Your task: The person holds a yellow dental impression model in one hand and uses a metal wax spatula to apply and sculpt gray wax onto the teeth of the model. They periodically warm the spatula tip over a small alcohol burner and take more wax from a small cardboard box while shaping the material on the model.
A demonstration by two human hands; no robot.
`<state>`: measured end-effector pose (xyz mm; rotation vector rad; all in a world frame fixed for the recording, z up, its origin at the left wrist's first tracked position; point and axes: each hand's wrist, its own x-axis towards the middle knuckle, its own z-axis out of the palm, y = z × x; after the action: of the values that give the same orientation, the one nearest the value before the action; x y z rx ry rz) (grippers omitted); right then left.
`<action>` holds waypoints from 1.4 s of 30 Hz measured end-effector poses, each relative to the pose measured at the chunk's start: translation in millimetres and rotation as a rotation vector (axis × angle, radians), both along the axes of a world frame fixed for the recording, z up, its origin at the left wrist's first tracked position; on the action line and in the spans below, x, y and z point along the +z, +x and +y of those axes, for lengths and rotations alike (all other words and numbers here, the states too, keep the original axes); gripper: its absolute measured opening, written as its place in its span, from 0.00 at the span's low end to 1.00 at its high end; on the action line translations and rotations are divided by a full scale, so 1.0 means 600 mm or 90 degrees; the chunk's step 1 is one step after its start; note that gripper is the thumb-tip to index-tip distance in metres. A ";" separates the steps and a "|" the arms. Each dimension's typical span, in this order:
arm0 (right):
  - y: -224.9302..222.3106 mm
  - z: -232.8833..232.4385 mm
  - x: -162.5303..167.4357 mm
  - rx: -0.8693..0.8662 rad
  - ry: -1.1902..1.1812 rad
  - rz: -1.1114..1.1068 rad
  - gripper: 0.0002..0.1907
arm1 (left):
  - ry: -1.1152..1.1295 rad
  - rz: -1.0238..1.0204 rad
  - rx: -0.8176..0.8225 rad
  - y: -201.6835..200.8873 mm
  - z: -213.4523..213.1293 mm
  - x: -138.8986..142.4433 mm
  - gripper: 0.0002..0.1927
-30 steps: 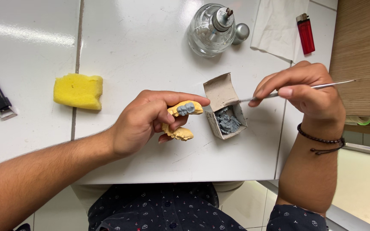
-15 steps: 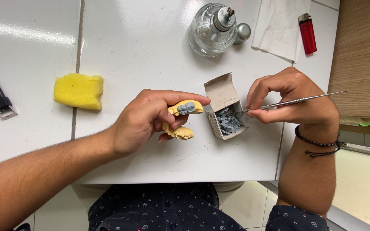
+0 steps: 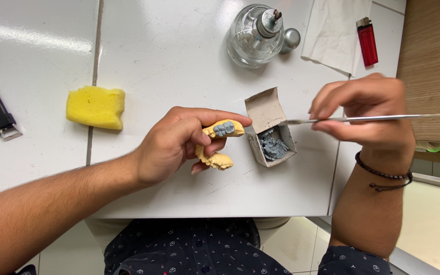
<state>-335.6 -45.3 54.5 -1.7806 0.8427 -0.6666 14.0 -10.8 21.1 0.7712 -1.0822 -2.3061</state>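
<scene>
Left hand [image 3: 171,145] is gripping a yellow dental cast [image 3: 219,145] while the right hand [image 3: 367,109] is pinching a thin metal tool [image 3: 362,118] above the small box [image 3: 270,135].

I see one head-worn view only, looking steeply down at the white tabletop [image 3: 179,51], close above my hands and lap.
</scene>
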 end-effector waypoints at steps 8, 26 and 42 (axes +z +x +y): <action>0.113 0.083 0.004 -0.129 -0.038 -0.193 0.07 | 0.020 0.006 -0.008 -0.002 0.002 -0.004 0.35; 0.163 0.111 0.010 -0.163 -0.101 -0.063 0.11 | 0.022 -0.040 -0.014 -0.005 0.008 -0.013 0.34; 0.165 0.112 0.010 -0.167 -0.103 -0.053 0.12 | 0.012 -0.053 -0.016 -0.005 0.006 -0.011 0.35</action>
<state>-236.8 21.7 60.2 -1.7876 0.9994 -0.9975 11.2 -7.0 14.6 0.8735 -1.1137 -2.3262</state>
